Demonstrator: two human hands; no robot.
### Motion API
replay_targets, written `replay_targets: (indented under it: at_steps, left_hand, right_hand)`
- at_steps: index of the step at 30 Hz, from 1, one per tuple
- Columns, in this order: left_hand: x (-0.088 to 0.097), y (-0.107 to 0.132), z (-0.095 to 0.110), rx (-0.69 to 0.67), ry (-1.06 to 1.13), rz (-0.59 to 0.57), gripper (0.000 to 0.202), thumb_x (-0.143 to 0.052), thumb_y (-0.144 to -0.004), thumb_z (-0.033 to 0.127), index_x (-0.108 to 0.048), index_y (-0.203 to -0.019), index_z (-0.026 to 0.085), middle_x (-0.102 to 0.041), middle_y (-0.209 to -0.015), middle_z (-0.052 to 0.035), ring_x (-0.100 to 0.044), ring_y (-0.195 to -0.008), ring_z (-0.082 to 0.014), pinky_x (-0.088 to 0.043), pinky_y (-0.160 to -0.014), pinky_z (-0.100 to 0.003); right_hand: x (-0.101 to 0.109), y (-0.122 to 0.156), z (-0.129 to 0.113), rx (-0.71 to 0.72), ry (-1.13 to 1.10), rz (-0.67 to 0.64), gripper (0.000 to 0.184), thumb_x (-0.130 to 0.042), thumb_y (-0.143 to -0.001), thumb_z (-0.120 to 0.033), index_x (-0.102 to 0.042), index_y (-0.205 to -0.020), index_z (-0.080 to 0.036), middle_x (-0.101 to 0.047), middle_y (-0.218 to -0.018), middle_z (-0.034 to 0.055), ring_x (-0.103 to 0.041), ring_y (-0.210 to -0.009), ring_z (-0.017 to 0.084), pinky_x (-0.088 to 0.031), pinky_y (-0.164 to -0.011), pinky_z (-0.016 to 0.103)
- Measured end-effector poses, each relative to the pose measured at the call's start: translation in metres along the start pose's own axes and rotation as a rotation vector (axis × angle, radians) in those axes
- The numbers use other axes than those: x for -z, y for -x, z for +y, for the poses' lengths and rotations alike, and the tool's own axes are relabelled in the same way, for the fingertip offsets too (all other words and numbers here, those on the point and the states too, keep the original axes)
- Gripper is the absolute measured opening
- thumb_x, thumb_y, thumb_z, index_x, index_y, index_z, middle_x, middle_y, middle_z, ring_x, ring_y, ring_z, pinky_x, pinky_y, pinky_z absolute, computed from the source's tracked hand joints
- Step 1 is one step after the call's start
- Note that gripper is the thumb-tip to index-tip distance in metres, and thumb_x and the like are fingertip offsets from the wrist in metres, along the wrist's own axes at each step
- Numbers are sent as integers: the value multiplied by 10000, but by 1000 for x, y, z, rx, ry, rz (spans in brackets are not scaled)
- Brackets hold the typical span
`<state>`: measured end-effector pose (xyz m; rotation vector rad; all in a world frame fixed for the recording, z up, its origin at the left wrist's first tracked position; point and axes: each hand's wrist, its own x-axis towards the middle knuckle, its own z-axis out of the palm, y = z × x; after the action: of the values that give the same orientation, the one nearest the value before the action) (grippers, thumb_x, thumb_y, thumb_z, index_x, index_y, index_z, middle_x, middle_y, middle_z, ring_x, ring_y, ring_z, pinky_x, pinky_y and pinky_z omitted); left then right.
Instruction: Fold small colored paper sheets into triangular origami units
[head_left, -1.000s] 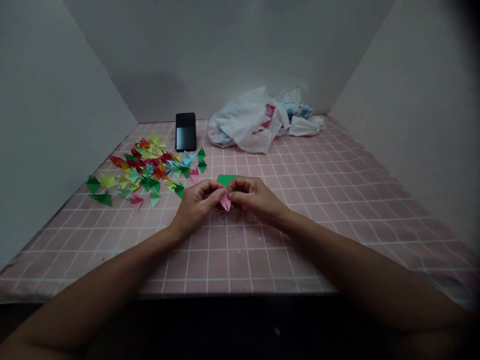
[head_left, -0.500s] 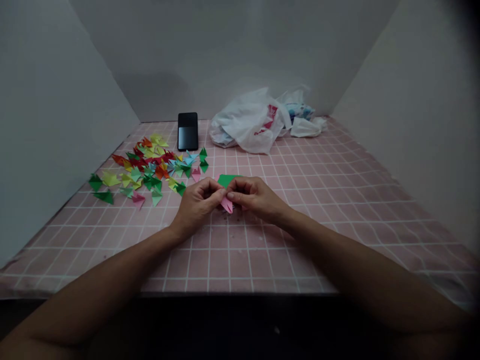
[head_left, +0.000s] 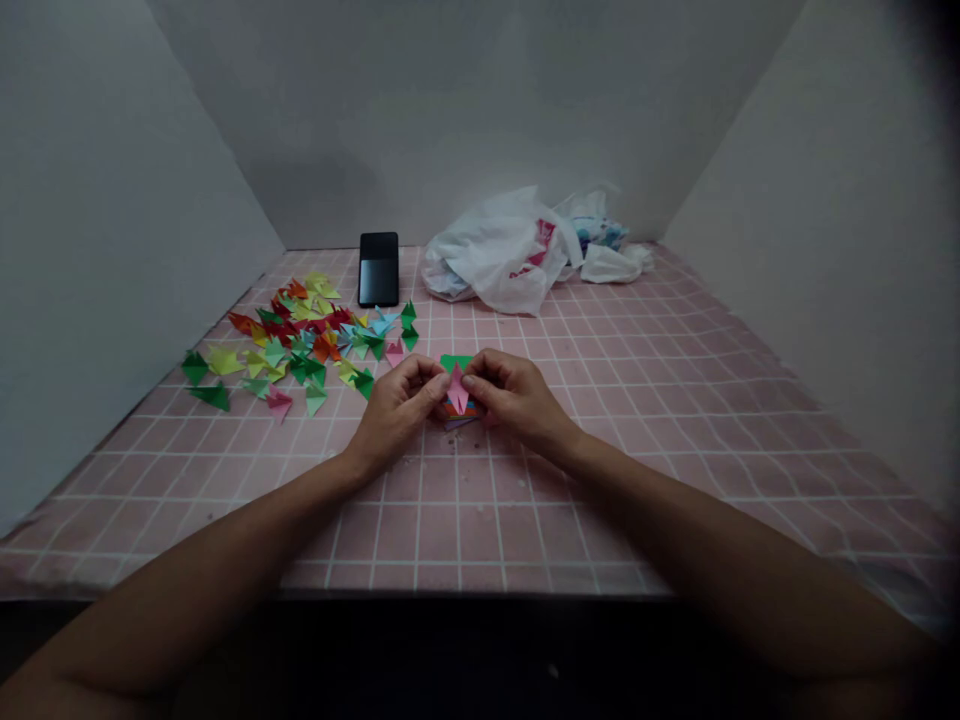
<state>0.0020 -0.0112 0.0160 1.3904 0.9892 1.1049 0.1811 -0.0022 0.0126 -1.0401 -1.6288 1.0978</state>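
Between my two hands is a small pink folded paper (head_left: pixel 457 388), diamond-shaped with a slit running up its lower half. My left hand (head_left: pixel 405 402) pinches its left side between thumb and bent fingers. From the other side, my right hand (head_left: pixel 514 398) grips its right edge the same way. Directly under the folded paper lies a stack of coloured paper squares (head_left: pixel 455 360), green on top at the back, with orange and other colours at its front edge. My hands hide most of that stack.
Several folded paper cranes (head_left: pixel 304 340) in mixed colours are spread left of my hands. Behind them a black phone (head_left: pixel 379 270) leans upright. White plastic bags (head_left: pixel 499 250) lie at the back of the pink checked tablecloth (head_left: pixel 637 400). Pale walls close in three sides.
The pink paper has shifted slightly up and now shows its whole diamond face between my fingertips. My hands have moved a little apart, uncovering the front edge of the paper stack.
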Motion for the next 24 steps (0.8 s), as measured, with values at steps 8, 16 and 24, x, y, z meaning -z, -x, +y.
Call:
replay_targets:
  at_steps: [8,16,24]
  left_hand:
    - [0,-2,-3,24,57,0,310,-808,-763,388,-611,-827,159,-659,-646,24,-652,-571,-116,-567,-565,-229]
    - [-1,-2,-4,-39,-8,45,245,-786,-782,338,-618,-791,160,-648,-640,23,-630,-554,-99,-532,-541,-204]
    - [-1,-3,-6,-33,5,38,270,-814,-761,346,-626,-822,163,-646,-673,18,-628,-586,-104,-535,-555,-211]
  right_hand:
    - [-3,1,4,-2,-17,56,142,-628,-836,-322,-600,-770,-199,-577,-718,-3,-523,-661,139,-392,-542,251]
    - [-6,3,1,-61,-175,-12,147,-680,-779,-312,-596,-798,-192,-585,-735,-20,-504,-607,109,-401,-538,252]
    - [-6,3,0,-60,-146,20,150,-692,-780,-306,-596,-771,-191,-588,-726,-15,-509,-617,113,-401,-540,257]
